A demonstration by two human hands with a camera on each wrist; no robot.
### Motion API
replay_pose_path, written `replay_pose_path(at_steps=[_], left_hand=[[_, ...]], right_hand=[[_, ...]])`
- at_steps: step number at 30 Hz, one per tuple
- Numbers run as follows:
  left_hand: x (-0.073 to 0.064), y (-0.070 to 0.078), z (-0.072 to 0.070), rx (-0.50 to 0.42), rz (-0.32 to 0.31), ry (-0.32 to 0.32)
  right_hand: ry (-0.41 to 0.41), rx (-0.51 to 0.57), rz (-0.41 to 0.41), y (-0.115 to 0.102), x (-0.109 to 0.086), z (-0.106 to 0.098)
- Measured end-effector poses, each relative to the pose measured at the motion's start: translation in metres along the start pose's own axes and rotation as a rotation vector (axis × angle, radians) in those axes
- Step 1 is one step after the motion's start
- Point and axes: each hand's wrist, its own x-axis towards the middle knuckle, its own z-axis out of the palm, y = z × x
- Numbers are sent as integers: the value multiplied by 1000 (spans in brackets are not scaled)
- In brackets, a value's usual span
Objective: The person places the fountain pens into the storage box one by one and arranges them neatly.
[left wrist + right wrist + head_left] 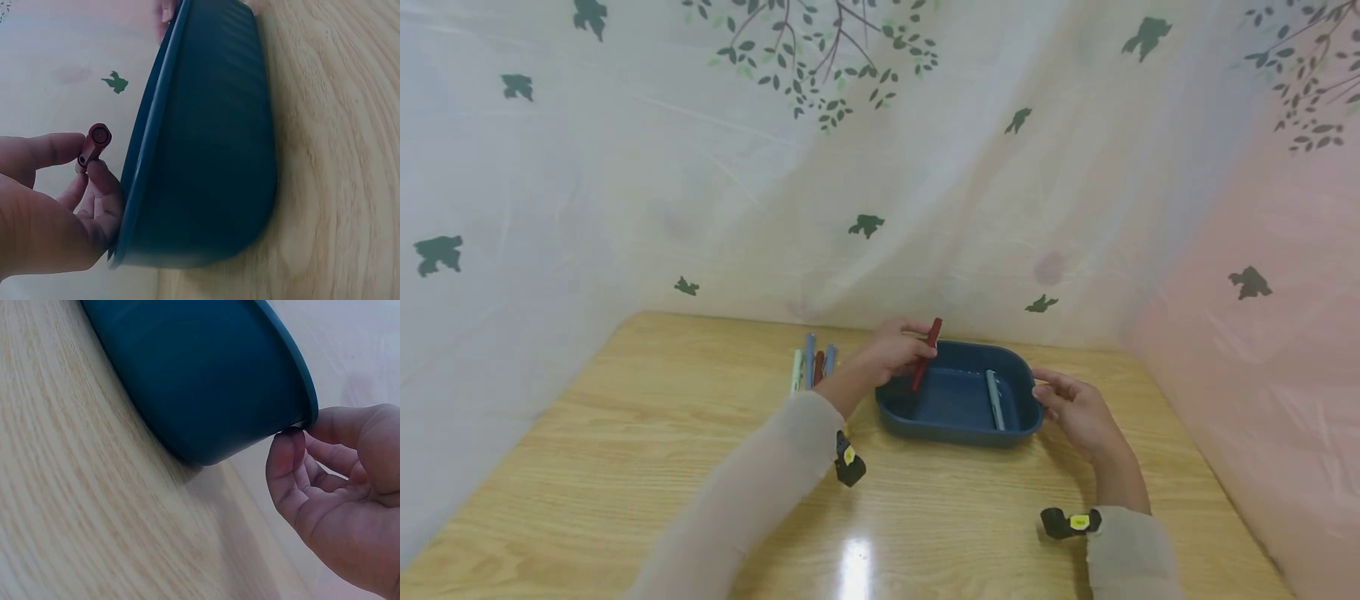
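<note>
Between the thumb and fingers of my left hand a red pen is pinched. It tilts over the left part of a dark blue rectangular tub; in the left wrist view the end of the red pen faces the camera. Inside the tub, toward its right end, lies a light grey-blue pen. My right hand grips the tub's right rim, with thumb and index finger at the edge in the right wrist view.
Left of the tub, partly behind my left forearm, lie several pens: a pale green pen, a dark red pen and blue pens. A wooden table bears everything. A patterned curtain hangs behind and at both sides.
</note>
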Motion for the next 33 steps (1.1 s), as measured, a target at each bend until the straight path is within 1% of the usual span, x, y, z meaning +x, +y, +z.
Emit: replay_pose_path(at_steps=[5, 11, 15, 19, 23, 26, 33], left_hand=[[5, -7, 12, 6, 8, -2], [11, -16, 27, 11, -16, 16], [14, -21, 38, 51, -31, 40], [16, -27, 49, 108, -66, 62], [18, -34, 58, 132, -88, 56], [20, -38, 64, 127, -98, 49], [20, -41, 72, 126, -106, 29]], right_hand=[[4, 13, -2, 1, 1, 0], [4, 7, 4, 2, 2, 0], [4, 9, 1, 2, 3, 0], [2, 2, -6, 2, 2, 0], [-2, -3, -6, 3, 2, 0], [-4, -10, -4, 3, 2, 0], [-6, -17, 0, 3, 2, -1]])
